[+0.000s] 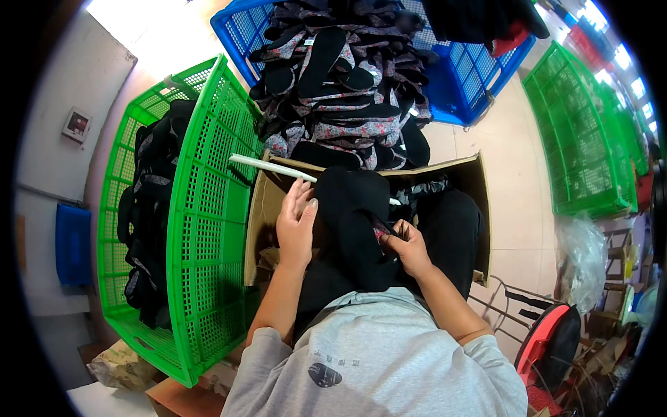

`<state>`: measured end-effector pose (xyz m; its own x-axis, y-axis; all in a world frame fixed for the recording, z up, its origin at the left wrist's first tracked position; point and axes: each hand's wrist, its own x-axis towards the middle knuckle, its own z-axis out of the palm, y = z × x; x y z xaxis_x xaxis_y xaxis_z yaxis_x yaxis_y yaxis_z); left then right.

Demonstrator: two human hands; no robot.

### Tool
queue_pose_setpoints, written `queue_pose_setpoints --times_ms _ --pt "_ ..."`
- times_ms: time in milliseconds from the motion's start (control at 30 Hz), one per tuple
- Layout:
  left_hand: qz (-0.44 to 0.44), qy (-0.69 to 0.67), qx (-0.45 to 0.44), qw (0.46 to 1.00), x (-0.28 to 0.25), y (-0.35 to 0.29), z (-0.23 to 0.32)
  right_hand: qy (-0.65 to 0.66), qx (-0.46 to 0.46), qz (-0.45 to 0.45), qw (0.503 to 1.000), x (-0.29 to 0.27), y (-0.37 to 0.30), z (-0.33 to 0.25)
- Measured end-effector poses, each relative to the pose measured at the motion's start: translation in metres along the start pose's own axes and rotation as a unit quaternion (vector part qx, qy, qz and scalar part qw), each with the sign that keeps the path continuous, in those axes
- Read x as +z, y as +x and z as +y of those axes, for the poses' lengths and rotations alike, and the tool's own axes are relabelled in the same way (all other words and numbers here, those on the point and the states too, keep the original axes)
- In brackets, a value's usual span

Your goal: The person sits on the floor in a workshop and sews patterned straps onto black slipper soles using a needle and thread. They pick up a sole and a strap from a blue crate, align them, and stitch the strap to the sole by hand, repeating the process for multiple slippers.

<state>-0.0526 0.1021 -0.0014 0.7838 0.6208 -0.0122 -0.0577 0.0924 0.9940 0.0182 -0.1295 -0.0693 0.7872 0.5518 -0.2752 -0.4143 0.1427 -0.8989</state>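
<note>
Green plastic mesh forms the largest thing near us, a tall crate (208,271) on our left, with dark shoes (149,222) piled inside it. Ahead of us stands a blue crate (479,66), and a big heap (347,128) of black shoes with flowered cloth fills its left part and spills over the near side toward us. Well apart on our right we see more green crates (587,132), with a clear plastic bag (583,257) just below them. Between the left crate and our right leg sits an open cardboard box (261,215), drawn up close to us, its far edge near the heap.

Next in size comes the black shoe (365,250) we are working on, held over our lap in front of our grey shirt (382,347). Our hands are apart, one on each side of it. Our right hand (410,249) has thumb and fingers clamped on the shoe's right edge. Our left hand (297,226) is unclenched, thumb away from the fingers, its fingertips just beside a thin white stick (274,167); we cannot tell whether they touch it. The stick crosses the box's left edge, and its right end passes out of sight behind black cloth. Smallest is a patch of pink flowered lining (379,231) by our right fingertips.
</note>
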Motion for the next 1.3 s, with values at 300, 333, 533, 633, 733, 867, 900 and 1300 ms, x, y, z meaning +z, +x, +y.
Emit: queue_pose_setpoints --times_ms 300,333,533,633,733,867,900,1300 --pt "-0.200 -0.385 -0.129 0.892 0.009 -0.008 0.005 0.017 0.070 -0.127 0.989 0.011 -0.018 -0.014" --pt "-0.196 -0.396 -0.127 0.888 0.012 -0.009 0.002 0.012 0.069 -0.131 0.989 0.011 -0.018 -0.014" --pt "-0.166 -0.377 -0.118 0.904 0.014 -0.011 -0.001 -0.023 0.073 -0.146 0.986 0.010 -0.020 -0.010" --pt "-0.125 -0.359 -0.123 0.917 0.014 -0.012 0.002 -0.016 0.069 -0.145 0.987 0.012 -0.021 -0.008" --pt "-0.067 -0.326 -0.136 0.933 0.012 -0.011 0.010 0.014 0.027 -0.116 0.993 0.012 -0.018 -0.009" --pt "0.014 -0.295 -0.150 0.944 0.009 -0.004 0.008 0.103 -0.105 -0.069 0.987 0.001 -0.017 -0.006" --pt "0.023 -0.288 -0.147 0.946 0.006 -0.004 0.004 0.096 -0.104 -0.100 0.985 -0.003 -0.018 -0.011" --pt "0.129 -0.269 -0.203 0.933 -0.007 0.005 -0.016 -0.147 -0.173 -0.148 0.963 0.003 -0.024 -0.037"
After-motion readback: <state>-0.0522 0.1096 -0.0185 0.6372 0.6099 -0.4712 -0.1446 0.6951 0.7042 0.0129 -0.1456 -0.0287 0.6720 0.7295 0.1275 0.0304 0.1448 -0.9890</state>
